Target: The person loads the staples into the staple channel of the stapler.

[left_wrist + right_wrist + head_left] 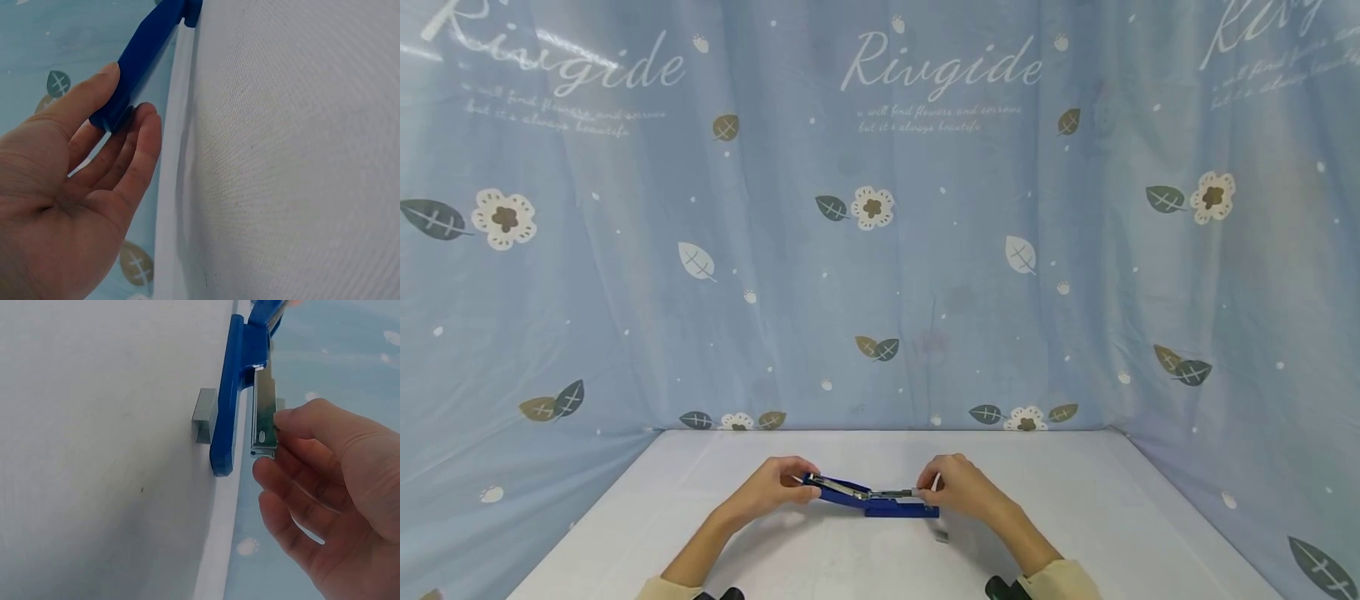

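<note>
A blue stapler (901, 508) lies opened out, its base low on the white table and its top arm swung up to the left. My left hand (781, 482) grips the end of that blue top arm (147, 53) between thumb and fingers. The metal staple magazine (264, 412) stands out over the base. My right hand (958, 486) is at the magazine's free end, thumb and fingers pinching a small grey strip of staples (280, 403), mostly hidden by the thumb. Beside the base, on the table, is another short strip of staples (205, 415).
The white table (820, 558) runs back to a blue patterned curtain (880, 275), which also hangs along both sides. Dark rounded objects (1000, 587) show at the lower edge near the sleeves.
</note>
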`<state>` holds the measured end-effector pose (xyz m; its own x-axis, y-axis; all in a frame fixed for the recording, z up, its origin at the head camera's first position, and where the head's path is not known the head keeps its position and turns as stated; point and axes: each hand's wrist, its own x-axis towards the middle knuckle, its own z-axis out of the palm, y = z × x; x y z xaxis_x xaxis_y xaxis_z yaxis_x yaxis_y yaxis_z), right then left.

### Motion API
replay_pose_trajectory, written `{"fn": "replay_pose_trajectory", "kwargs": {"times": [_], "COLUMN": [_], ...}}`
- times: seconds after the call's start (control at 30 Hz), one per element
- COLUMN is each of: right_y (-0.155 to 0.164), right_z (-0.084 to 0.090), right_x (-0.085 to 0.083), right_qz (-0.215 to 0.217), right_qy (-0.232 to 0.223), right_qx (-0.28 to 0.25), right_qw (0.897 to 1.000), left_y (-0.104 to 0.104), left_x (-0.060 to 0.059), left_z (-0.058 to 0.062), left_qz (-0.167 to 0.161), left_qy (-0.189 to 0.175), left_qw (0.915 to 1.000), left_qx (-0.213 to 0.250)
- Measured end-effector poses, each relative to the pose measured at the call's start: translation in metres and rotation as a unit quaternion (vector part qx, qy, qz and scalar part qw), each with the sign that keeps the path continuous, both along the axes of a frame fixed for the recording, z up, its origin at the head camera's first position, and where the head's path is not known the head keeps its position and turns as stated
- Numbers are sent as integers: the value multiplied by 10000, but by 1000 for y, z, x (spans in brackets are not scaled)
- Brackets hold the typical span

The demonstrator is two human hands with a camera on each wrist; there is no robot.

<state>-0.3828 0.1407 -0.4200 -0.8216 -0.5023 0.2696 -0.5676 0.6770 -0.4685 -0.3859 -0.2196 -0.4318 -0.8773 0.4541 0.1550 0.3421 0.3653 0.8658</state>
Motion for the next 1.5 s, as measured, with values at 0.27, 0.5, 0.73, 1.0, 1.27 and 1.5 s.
{"fn": "replay_pose_trajectory", "kwargs": {"times": [0.27,0.5,0.73,1.0,1.27,1.5], "right_y": [0,-2,0,2,2,4], "right_z": [1,-2,-2,-3,-3,-3], "right_x": [0,-2,-2,-2,-3,-3], "right_qz": [45,190,237,240,241,249], "right_qy": [-54,-7,-75,-97,-205,-266], "right_qx": [-127,-180,-271,-316,-359,-398], "right_qw": [9999,9997,9993,9992,9989,9985], "left_y": [3,-1,-2,-1,-2,-1], "left_x": [-2,-1,-3,-3,-2,-3], "left_z": [2,2,1,1,-1,-5], "left_qz": [15,51,-2,6,-18,8], "left_qy": [7,31,61,33,-35,-42], "left_qw": [10000,10000,10000,10000,10000,9999], "left_qx": [1,-63,-6,6,77,134]}}
